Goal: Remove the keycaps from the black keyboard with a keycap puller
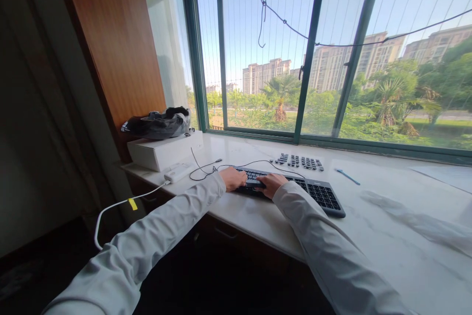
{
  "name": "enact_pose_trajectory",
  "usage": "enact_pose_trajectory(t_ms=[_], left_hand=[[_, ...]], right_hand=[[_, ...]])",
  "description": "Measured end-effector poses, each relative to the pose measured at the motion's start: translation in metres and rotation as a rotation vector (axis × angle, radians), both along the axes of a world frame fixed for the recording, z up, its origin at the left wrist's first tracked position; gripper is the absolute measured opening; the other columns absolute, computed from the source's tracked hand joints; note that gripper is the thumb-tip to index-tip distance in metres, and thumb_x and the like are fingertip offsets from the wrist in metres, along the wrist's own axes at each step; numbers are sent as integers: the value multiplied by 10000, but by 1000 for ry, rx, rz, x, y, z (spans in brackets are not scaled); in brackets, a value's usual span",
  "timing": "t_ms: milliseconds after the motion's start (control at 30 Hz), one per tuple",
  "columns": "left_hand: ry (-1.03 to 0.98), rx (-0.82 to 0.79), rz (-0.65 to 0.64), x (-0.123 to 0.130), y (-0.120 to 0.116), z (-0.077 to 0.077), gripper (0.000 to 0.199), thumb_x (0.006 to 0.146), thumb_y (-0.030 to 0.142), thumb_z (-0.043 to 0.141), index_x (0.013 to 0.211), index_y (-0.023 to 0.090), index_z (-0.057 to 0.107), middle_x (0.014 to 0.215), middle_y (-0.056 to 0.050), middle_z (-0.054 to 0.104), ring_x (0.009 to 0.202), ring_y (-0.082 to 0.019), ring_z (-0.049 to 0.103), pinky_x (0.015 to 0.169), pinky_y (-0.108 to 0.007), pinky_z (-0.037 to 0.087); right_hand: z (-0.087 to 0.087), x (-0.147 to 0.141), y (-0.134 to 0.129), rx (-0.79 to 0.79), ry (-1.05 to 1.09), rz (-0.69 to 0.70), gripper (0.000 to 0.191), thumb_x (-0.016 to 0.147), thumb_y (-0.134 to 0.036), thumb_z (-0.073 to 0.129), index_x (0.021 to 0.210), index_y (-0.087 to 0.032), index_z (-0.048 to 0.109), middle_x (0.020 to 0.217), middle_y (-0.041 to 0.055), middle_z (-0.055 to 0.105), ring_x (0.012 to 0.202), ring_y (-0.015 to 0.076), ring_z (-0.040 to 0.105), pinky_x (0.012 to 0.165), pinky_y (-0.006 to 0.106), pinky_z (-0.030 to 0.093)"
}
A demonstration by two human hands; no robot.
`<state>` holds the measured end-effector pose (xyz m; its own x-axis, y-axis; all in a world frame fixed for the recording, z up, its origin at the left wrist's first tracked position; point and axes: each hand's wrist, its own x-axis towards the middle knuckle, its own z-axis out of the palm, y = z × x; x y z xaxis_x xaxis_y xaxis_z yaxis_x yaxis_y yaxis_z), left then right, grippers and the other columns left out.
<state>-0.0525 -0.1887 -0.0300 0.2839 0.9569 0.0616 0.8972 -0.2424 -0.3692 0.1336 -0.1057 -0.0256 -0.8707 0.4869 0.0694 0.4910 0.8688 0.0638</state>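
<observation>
A black keyboard [324, 197] lies on the white countertop, its thin cable trailing behind it. My left hand [233, 179] is over its left part, fingers curled inward. From the other side, my right hand [272, 185] reaches over the middle of the board. Between the two hands is a long dark key, like a space bar [254, 184], with the fingers of both closed on its ends. Whether it sits in the board or is off it, I cannot tell. Behind the keyboard, several loose keycaps [300, 161] stand in rows.
A blue stick-like tool [347, 176] and a clear plastic bag [416, 219] lie to the right. At the left are a white box [162, 152] with a dark cap [158, 124] on top, a white adapter [179, 172] and its cable [114, 205]. Windows [258, 59] stand behind.
</observation>
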Motion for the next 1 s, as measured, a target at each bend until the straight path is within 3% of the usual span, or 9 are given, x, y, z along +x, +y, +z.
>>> enact_pose_trajectory(t_ms=[100,300,600,833,1000], left_hand=[[58,-49,-48,-5,2,1,203,898,278,415,965,190,585,948,-49,654,793,-176,614,623,-269,410],[-20,85,8,-8,-5,-1,251,928,301,349,995,208,572,989,-40,650,754,-156,621,607,-258,394],[-508,335,189,-10,-16,-4,412,933,496,270,992,299,627,984,29,677,876,-137,609,740,-238,412],[-694,320,240,-11,-20,-4,421,840,585,414,900,286,705,835,18,704,775,-153,618,721,-241,427],[-871,291,190,-11,-17,-1,441,823,594,434,862,251,708,790,5,704,812,-163,621,756,-249,444]], right_hand=[[-2,0,4,13,13,1,335,828,-442,463,1054,-271,640,1009,95,661,948,279,612,746,363,451],[-6,-1,8,23,79,-15,338,834,-450,469,1049,-257,646,964,101,670,898,269,623,719,343,446],[-8,1,23,-28,293,-110,417,842,-582,416,996,-278,656,868,53,688,824,213,625,664,278,405],[-10,0,33,-161,472,-92,371,838,-558,459,824,-246,659,730,14,695,772,186,633,664,258,396],[-11,0,40,-355,581,-41,300,815,-472,533,857,-202,658,692,10,703,723,177,639,612,242,407]])
